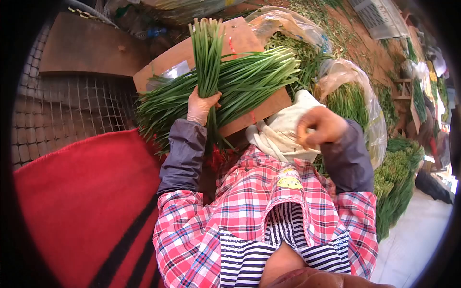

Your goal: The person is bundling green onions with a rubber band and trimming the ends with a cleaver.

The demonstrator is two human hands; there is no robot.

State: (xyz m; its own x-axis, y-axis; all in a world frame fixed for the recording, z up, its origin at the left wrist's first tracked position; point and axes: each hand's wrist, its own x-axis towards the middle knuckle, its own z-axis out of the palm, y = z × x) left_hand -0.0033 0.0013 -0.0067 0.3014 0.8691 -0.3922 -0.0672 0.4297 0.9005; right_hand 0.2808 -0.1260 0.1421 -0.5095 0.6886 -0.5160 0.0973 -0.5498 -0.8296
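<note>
My left hand [201, 106] is wrapped round an upright bunch of garlic chives [206, 57], with the stems' cut ends at the top. Behind and beside it, a larger heap of garlic chives [249, 79] lies across a brown board [242, 36], pale ends to the right. My right hand [322, 127] is raised over a cream cloth [283, 129] in my lap. Its fingers are curled, with thumb and forefinger close together; whether something small is between them I cannot make out.
Clear plastic bags [372, 86] of greens stand to the right, above a long pile of greens [396, 180]. A red blanket with black stripes [86, 192] spreads at left, below wire mesh [72, 108] and another brown board [91, 45]. A white crate [379, 19] sits top right.
</note>
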